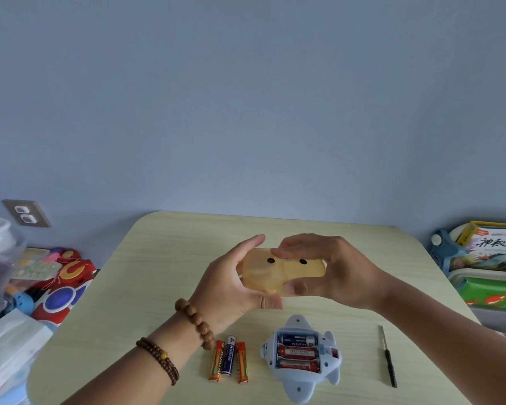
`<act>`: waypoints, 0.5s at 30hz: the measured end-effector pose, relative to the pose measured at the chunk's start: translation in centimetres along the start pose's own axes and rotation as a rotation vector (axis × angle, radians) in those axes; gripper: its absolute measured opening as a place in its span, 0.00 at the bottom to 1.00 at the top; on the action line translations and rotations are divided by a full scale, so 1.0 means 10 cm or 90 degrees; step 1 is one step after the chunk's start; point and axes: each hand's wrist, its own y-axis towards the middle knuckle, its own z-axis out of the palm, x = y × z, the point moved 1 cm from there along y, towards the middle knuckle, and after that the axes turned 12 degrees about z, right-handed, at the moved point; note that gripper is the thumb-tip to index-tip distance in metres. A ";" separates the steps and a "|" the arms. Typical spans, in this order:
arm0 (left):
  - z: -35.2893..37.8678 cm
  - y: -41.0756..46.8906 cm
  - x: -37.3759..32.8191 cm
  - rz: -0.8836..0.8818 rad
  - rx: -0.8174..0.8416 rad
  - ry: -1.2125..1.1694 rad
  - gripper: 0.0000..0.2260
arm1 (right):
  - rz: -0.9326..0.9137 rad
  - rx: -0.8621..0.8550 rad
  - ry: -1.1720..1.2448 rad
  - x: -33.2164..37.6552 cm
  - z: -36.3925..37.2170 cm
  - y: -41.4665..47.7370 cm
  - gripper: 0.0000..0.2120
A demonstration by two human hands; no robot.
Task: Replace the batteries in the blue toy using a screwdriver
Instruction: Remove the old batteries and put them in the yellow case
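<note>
The pale blue toy base point(301, 384) lies upside down near the table's front edge, its battery bay open with three batteries inside. To its left, three loose batteries point(229, 361) lie side by side. A small black screwdriver point(389, 358) rests to the right of the toy. Above the table, my left hand point(228, 287) and my right hand point(333, 270) both grip a translucent yellow shell point(263, 273) with two black dot eyes. Fingers cover the shell's ends.
The light wooden table point(158, 273) has rounded corners. Colourful toys point(59, 282) and a clear bin lie on the floor to the left. Bins of books point(488, 258) stand to the right. A wall socket point(27, 213) sits low on the blue wall.
</note>
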 end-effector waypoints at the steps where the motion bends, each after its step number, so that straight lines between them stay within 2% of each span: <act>1: 0.01 0.00 0.00 -0.002 -0.002 0.003 0.48 | 0.010 0.006 -0.008 0.00 0.00 0.00 0.25; 3: 0.04 -0.01 -0.01 -0.006 -0.007 0.009 0.48 | 0.046 0.021 0.003 -0.01 -0.02 0.01 0.25; 6: 0.09 -0.01 -0.01 -0.008 -0.027 0.024 0.52 | 0.132 0.045 0.098 0.06 -0.09 0.05 0.22; 10: 0.09 0.05 0.05 -0.017 -0.049 -0.029 0.59 | 0.178 0.051 0.116 0.11 -0.15 0.18 0.19; 13: 0.09 0.08 0.09 0.004 -0.053 -0.036 0.59 | 0.198 -0.033 0.178 0.11 -0.14 0.27 0.15; 15: 0.12 0.08 0.09 0.007 -0.067 -0.034 0.54 | 0.237 -0.109 0.193 0.08 -0.09 0.34 0.16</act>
